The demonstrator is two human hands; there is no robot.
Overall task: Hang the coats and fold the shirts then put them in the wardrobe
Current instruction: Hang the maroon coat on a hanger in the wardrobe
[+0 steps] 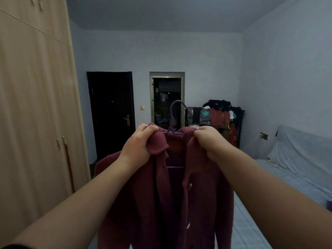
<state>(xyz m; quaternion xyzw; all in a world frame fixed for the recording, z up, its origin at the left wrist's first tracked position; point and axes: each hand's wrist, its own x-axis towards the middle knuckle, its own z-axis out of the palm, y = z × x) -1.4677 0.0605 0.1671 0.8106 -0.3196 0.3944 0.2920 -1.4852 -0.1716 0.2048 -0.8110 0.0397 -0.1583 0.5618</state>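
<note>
A maroon fleece coat (203, 200) hangs in front of me on a purple hanger (173, 112), whose hook rises above the collar. My left hand (138, 143) grips the left side of the collar. On the other side my right hand (209, 141) grips the right collar edge. The coat's front is open and its crossbar shows between the two flaps. The tall beige wardrobe (34, 108) stands at the left with its doors closed.
A bed (280, 178) with a pale blue sheet runs along the right. A rack piled with clothes (220, 115) stands at the far wall. A dark door (111, 112) and an open doorway (168, 101) lie straight ahead.
</note>
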